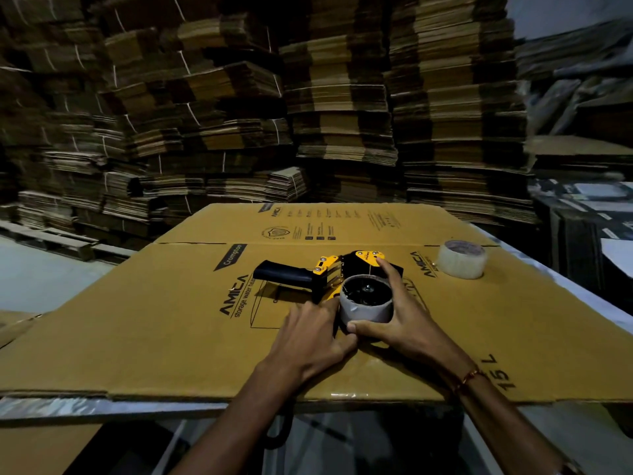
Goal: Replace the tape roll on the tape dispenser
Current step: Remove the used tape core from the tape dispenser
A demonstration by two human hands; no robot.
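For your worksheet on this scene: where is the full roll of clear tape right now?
In the head view, the clear tape roll stands alone on the flattened cardboard box, far right, beyond the right hand and right of the tape dispenser.

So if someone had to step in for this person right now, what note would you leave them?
Right hand: its grip curls round the spent core, which sits on the tape dispenser.
Left hand: fingers lie against the core's left side and the dispenser; whether they hold anything is unclear.
The dispenser lies on its side on the flattened carton, handle pointing left.
The new tape roll stands untouched at the carton's far right.
Done: nothing yet.
Left: pull the core off, fit the new roll, thread the tape.
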